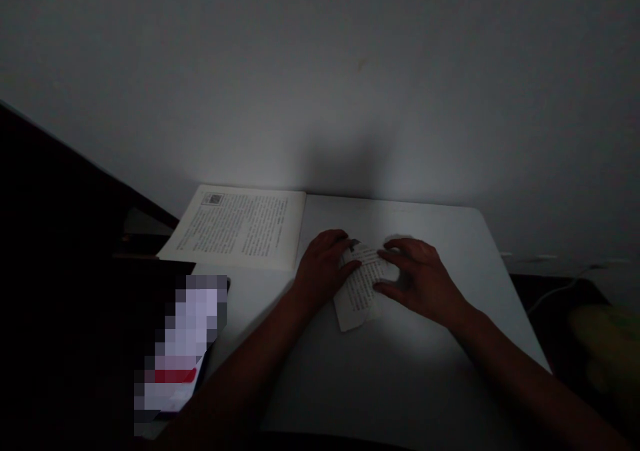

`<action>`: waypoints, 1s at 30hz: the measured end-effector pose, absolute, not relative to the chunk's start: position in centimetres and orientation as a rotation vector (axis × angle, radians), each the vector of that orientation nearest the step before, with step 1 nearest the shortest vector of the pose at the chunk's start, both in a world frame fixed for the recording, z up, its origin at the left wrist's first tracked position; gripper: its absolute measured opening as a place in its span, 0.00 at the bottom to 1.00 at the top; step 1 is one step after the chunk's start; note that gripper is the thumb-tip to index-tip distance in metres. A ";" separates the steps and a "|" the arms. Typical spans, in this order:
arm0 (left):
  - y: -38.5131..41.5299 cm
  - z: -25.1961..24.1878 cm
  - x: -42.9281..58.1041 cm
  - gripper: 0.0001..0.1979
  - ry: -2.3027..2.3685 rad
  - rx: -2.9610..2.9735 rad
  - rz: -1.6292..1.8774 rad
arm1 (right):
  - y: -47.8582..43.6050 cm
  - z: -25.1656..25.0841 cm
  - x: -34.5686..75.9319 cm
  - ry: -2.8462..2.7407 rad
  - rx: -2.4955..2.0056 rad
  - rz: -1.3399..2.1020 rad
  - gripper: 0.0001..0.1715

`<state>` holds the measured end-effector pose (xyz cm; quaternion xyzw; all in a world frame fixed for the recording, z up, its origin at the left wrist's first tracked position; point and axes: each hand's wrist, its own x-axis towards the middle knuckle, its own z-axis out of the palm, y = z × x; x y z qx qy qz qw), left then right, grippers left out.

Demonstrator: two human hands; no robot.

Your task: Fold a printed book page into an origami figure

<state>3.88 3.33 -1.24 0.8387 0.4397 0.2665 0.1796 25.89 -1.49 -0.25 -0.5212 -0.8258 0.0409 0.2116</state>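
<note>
A folded sheet of printed paper (pixel 361 288) lies on the white table between my two hands, its lower end narrowing to an angled edge. My left hand (pixel 324 262) holds its left side, fingers curled over the upper edge and thumb on the printed face. On the other side, my right hand (pixel 419 274) has its thumb and index fingertips at the paper's right edge, with the other fingers bent above. Dim light hides the exact contact of the right fingertips and the folds underneath.
An open printed book or booklet (pixel 243 228) lies at the table's back left, overhanging its edge. A lit, blurred phone (pixel 193 331) rests at the left edge by my left forearm. The white table (pixel 450 238) meets a wall (pixel 250 91). A pale cable (pixel 557 291) runs at right.
</note>
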 end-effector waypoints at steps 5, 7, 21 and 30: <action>3.4 -1.4 3.9 0.20 1.234 2.367 0.760 | -2.0 -0.6 25.3 -2.149 -1.464 0.172 0.30; 3.5 -1.4 3.9 0.20 1.235 2.365 0.758 | -1.4 -0.8 25.3 -2.062 -1.428 0.182 0.15; 3.3 -1.1 3.9 0.17 1.235 2.357 0.770 | 0.0 -1.2 24.7 -2.201 -1.285 0.182 0.11; 2.9 -1.0 4.2 0.24 1.263 2.377 0.747 | -1.7 -1.1 24.5 -2.222 -1.361 0.142 0.19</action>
